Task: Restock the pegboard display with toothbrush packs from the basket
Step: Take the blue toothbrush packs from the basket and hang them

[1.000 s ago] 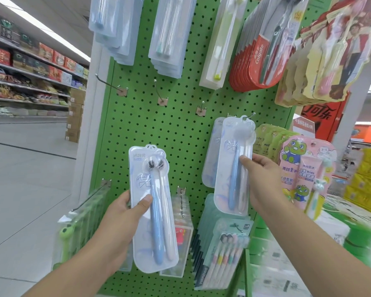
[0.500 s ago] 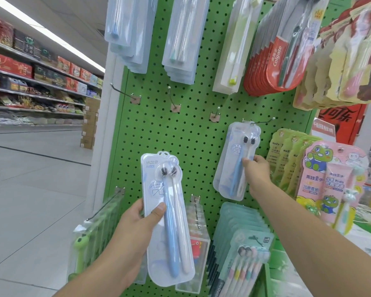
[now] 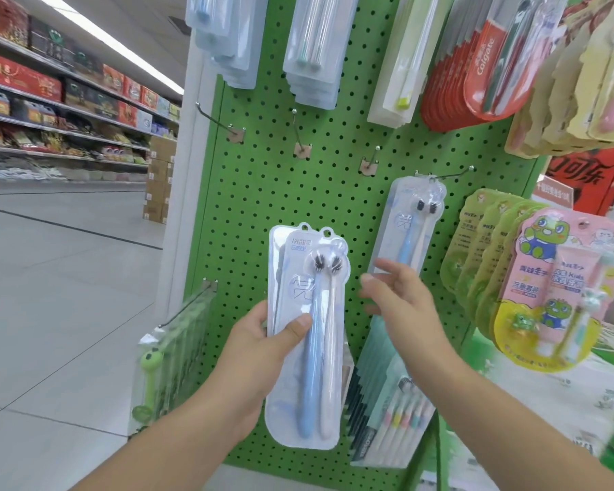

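Our left hand [image 3: 259,334] grips two stacked toothbrush packs [image 3: 307,334], right hand [image 3: 401,295] open and empty at 3 o'clock, so we could easily fumble the back pack peeling one off.

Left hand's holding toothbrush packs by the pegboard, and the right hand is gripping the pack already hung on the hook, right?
Not quite. In the head view the right hand is open and off the hung pack, just below it. The left hand does hold toothbrush packs by the pegboard.
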